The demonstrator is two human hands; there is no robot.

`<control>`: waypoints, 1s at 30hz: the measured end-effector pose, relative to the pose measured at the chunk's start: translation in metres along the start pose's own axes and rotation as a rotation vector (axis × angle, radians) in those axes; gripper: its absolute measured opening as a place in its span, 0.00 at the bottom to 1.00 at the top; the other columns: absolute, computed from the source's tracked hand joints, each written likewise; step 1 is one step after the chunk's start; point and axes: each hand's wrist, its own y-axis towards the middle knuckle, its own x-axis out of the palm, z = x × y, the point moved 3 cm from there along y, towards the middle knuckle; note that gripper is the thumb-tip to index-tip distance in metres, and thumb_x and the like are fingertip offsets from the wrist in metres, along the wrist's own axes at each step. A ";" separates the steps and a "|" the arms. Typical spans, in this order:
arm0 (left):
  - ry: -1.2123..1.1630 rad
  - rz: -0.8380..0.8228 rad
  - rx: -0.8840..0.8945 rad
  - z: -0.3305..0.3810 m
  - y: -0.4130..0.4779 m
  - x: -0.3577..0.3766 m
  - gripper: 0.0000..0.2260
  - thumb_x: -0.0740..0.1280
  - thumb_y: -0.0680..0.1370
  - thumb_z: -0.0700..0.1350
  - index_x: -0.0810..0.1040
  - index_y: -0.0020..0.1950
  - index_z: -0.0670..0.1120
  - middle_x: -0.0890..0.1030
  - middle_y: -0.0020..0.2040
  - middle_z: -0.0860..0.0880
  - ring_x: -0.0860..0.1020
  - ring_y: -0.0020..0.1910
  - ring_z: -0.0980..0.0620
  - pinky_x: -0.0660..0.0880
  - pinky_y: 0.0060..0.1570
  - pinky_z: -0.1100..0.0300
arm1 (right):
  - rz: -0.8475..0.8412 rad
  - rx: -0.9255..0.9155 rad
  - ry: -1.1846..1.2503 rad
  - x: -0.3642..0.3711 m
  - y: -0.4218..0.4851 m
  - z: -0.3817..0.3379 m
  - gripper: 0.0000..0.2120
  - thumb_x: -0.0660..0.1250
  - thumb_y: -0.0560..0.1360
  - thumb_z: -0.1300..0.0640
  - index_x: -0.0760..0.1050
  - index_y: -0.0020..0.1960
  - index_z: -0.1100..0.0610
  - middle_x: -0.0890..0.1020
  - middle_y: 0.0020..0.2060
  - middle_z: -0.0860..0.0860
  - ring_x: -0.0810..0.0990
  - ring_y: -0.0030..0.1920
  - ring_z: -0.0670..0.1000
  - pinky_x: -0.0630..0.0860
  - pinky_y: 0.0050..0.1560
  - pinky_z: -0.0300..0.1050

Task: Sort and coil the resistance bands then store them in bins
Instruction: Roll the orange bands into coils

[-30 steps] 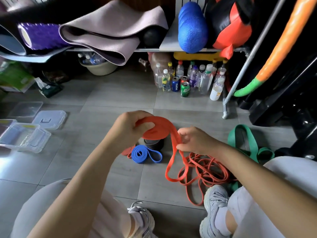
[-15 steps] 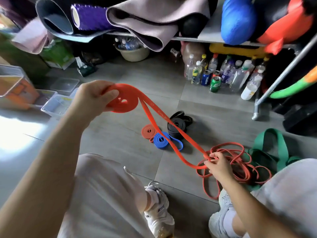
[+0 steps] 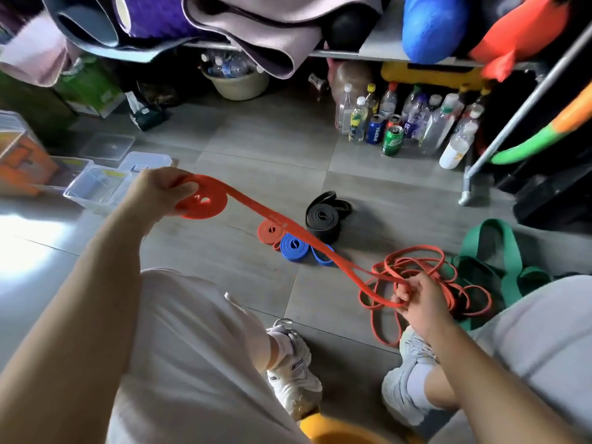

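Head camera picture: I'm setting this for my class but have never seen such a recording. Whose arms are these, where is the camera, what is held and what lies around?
No machine here: a person wears one camera on the head, looking down at their own hands. The left hand grips the rolled end of a wide orange band; the right hand pinches its loose end. On the tiled floor lie an orange coil, a blue coil, a black coil, a tangle of thin orange bands and a green band. Clear bins stand at the left.
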 end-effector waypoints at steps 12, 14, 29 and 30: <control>0.514 -0.278 0.324 0.040 -0.036 0.061 0.07 0.68 0.75 0.40 0.81 0.52 0.43 0.81 0.42 0.46 0.76 0.41 0.49 0.70 0.40 0.60 | 0.024 -0.155 -1.514 -0.016 0.001 0.014 0.14 0.66 0.74 0.55 0.74 0.32 0.59 0.77 0.33 0.57 0.76 0.41 0.56 0.67 0.41 0.46; 0.574 -0.376 0.383 0.052 -0.051 0.087 0.08 0.68 0.75 0.41 0.81 0.53 0.44 0.81 0.45 0.47 0.75 0.42 0.50 0.66 0.39 0.62 | -0.039 -0.249 -1.478 0.006 -0.011 0.014 0.10 0.69 0.73 0.54 0.81 0.45 0.61 0.83 0.43 0.56 0.80 0.48 0.55 0.73 0.50 0.47; 0.425 -0.405 0.487 0.083 -0.084 0.125 0.07 0.68 0.75 0.41 0.81 0.52 0.47 0.82 0.43 0.49 0.77 0.41 0.50 0.70 0.41 0.62 | -0.525 -0.666 -0.895 0.127 -0.084 -0.035 0.08 0.72 0.71 0.66 0.81 0.48 0.58 0.84 0.45 0.62 0.83 0.46 0.58 0.76 0.53 0.56; 0.380 -0.417 0.464 0.082 -0.083 0.125 0.06 0.68 0.75 0.41 0.81 0.52 0.47 0.82 0.43 0.48 0.77 0.40 0.50 0.72 0.41 0.61 | -0.539 -0.649 -0.865 0.125 -0.084 -0.038 0.09 0.72 0.70 0.67 0.80 0.47 0.56 0.84 0.46 0.61 0.83 0.47 0.58 0.77 0.53 0.54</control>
